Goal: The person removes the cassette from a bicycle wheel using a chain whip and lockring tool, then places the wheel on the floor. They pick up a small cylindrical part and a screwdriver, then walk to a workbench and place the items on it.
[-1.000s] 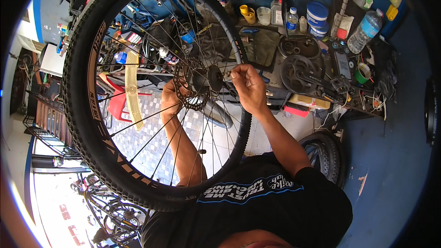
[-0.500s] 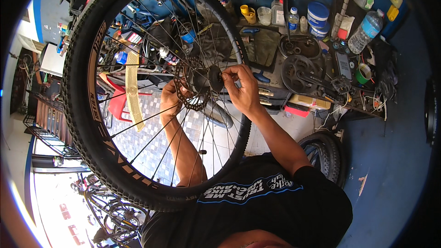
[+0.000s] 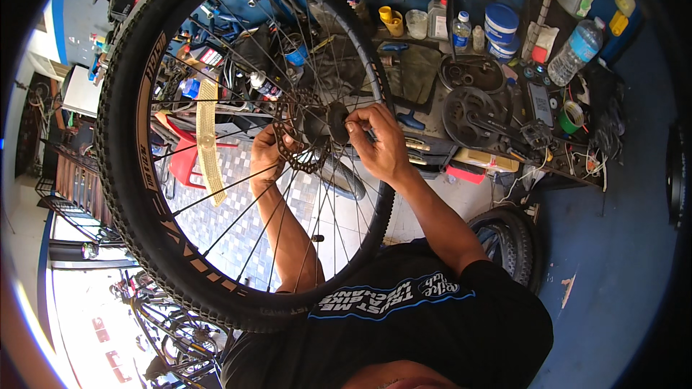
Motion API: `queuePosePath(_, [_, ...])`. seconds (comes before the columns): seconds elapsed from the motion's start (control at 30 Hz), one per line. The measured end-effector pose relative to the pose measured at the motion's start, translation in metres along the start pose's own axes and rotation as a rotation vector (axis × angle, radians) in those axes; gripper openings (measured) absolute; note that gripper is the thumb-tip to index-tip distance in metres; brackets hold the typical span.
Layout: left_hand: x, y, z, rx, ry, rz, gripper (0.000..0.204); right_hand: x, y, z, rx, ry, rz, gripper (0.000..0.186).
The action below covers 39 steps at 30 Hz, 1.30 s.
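A large bicycle wheel [image 3: 128, 173] with a black knobby tire stands upright before me, its spokes running to a dark hub [image 3: 314, 127]. A perforated brake disc [image 3: 283, 130] is fixed on the hub's left side. My left hand [image 3: 268, 153] reaches behind the spokes, its fingers closed at the hub's end next to the disc. At the opposite end, my right hand [image 3: 378, 140] pinches the hub between thumb and fingers, by a round dark flange [image 3: 336, 124]. Whatever small part may sit within either grip is hidden by the fingers.
Behind the wheel a cluttered workbench holds a chainring crankset [image 3: 472, 117], a water bottle [image 3: 577, 50], blue-and-white tubs [image 3: 499, 25] and a yellow cup [image 3: 391, 21]. A red chair [image 3: 189, 162] stands on the tiled floor. More tires [image 3: 515, 245] lean at right, and bicycles [image 3: 180, 338] stand lower left.
My right hand has shifted very slightly at the hub's end. The wheel and my left hand stay almost where they were.
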State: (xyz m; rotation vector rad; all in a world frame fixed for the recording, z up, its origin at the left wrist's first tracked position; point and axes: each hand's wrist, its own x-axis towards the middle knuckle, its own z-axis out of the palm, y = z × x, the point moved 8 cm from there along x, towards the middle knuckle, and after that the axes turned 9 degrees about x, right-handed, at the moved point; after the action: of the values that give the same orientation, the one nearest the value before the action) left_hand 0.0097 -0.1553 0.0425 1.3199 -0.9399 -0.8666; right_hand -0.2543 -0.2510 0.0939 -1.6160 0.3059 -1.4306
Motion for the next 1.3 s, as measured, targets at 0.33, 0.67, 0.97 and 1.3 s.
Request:
queuePosePath(0.33, [0.004,0.002,0.009,-0.028,0.008,-0.031,0.019,-0.011,0.029,-0.005,0.152,0.091,0.221,0.014])
queuePosePath(0.67, [0.002,0.008,0.012,-0.019,-0.014,-0.013,0.023,-0.001,0.020,-0.007,0.083,0.037,0.203,0.017])
queuePosePath(0.97, [0.000,0.003,0.009,0.001,0.002,-0.016,0.023,-0.015,0.067,-0.007,0.875,0.067,0.655,0.021])
queuePosePath(1.3, [0.000,0.007,0.011,0.030,-0.008,0.014,0.023,-0.017,0.107,-0.074,0.973,0.227,0.610,0.013])
